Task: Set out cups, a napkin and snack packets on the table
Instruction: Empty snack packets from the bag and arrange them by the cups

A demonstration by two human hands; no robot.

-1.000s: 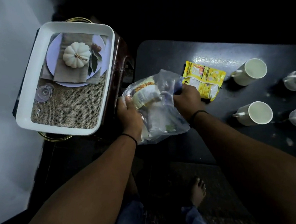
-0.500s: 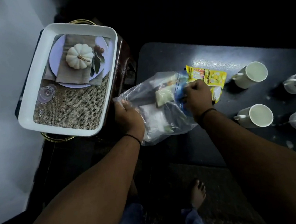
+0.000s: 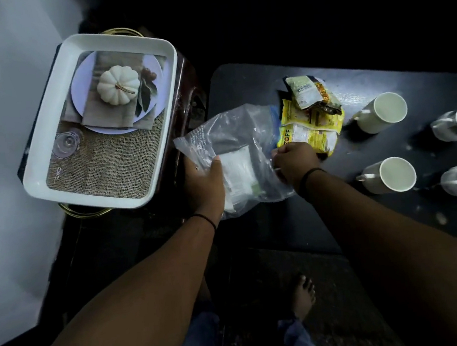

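Packets (image 3: 310, 119) lie heaped on the dark table (image 3: 241, 87) just left of four white cups (image 3: 384, 112), apart from them. The left hand (image 3: 204, 183) grips the clear plastic bag (image 3: 234, 132), apparently steadying it, while the right hand (image 3: 295, 160) pinches its mouth, probably reaching for the pale contents, perhaps the napkin.

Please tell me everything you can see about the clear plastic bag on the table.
The bag is clear, thin, crumpled plastic with small print near one edge. It lies on the left end of the dark table, partly over its edge. White packets show through it. The left hand grips its left side, the right hand pinches its right side. Snack packets lie against its far right edge.
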